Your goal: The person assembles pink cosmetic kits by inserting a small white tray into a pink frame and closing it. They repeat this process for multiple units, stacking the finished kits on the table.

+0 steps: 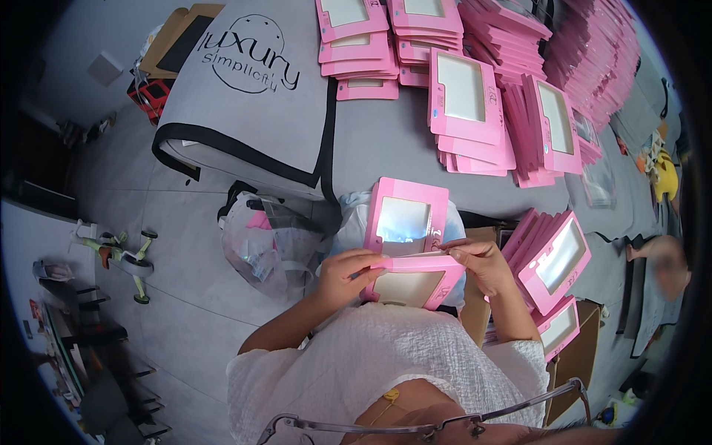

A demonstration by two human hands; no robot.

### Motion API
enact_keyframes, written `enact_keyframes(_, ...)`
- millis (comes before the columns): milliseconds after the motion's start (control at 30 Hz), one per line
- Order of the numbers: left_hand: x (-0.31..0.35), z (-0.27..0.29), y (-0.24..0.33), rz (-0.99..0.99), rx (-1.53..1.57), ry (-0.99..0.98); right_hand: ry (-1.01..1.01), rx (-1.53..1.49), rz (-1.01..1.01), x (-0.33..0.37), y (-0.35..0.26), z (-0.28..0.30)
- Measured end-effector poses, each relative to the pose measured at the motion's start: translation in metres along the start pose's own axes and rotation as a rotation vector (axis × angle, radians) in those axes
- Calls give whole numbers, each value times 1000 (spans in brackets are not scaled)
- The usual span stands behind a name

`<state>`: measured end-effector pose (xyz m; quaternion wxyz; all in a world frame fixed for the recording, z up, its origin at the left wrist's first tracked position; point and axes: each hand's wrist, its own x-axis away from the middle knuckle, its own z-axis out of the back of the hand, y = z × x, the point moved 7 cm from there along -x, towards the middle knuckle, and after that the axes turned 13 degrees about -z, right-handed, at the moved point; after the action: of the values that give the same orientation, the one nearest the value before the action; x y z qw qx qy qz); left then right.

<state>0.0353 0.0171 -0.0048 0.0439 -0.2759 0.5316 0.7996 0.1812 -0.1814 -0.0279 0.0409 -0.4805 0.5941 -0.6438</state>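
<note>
Head view: the left hand (347, 276) and right hand (483, 265) both pinch one pink box (407, 287) by its far edge, with another box (405, 216) just past them.

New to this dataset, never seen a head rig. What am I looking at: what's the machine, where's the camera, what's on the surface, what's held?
No machine here: these are a person's bare hands. The only picture comes from a wide fisheye camera on their head, looking down, so straight edges bend near the rim. Picture left is the person's left. The white top at the bottom is the wearer's own.

The left hand and right hand grip opposite ends of a pink windowed box. A second pink box sits just beyond it.

Ahead, a grey upholstered surface carries many piles of similar pink boxes. More stand in a group at the right, by an open cardboard carton. A clear plastic bag lies to the left.
</note>
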Motion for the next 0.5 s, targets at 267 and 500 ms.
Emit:
enact_keyframes(267, 9, -13, -15, 173, 207, 64, 114, -140, 131, -5, 16, 2)
enact_keyframes(500, 6, -5, -77, 320, 445, 329, 71, 284, 366, -6, 62, -13)
